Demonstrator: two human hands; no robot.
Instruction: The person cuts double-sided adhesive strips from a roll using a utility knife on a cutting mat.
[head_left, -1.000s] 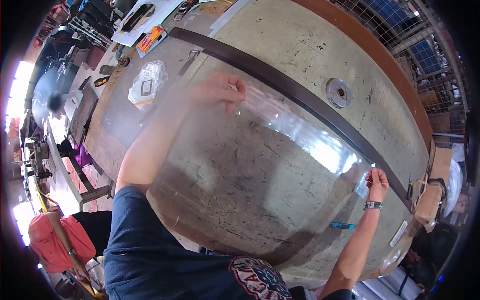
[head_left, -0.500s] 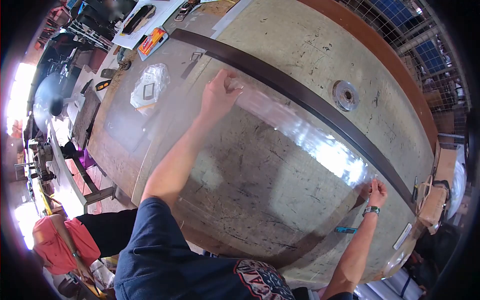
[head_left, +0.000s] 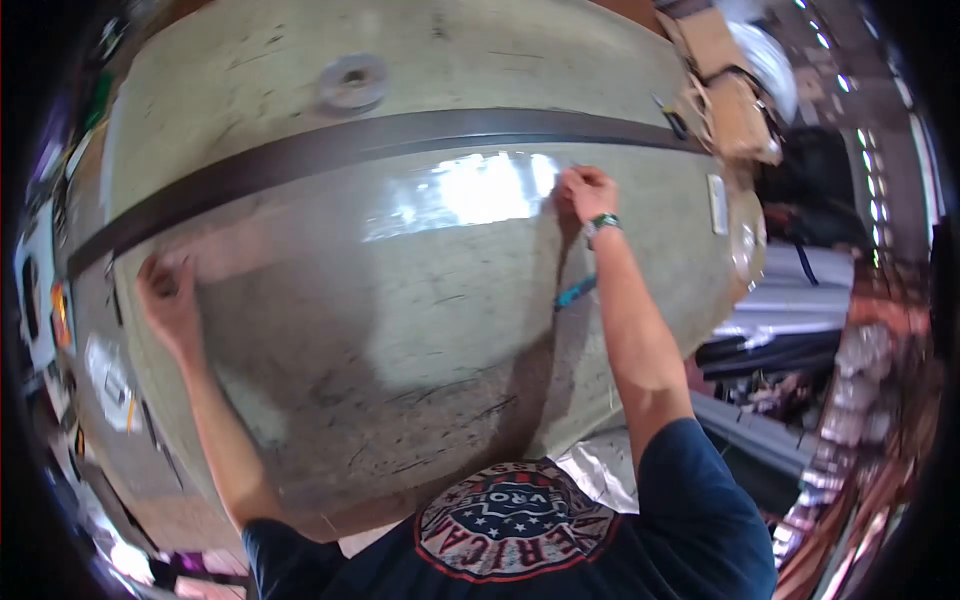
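One long, clear plastic strip stretches between two hands above the table, running along the near side of a dark bar. It is thin, glossy and see-through: toward the right, white glare covers it, with small ripples and bright flecks near its lower edge, while the left stretch fades to a faint, pinkish haze. Whether its middle touches the tabletop, I cannot tell. The right hand pinches the right end between thumb and bunched fingers; the left hand, slightly blurred, pinches the left end between thumb and forefinger. A watch circles the right wrist. Below the right hand lies a blue cutter. Beyond the bar sits a round, blurred roll, and cardboard stands past the bar's right end.
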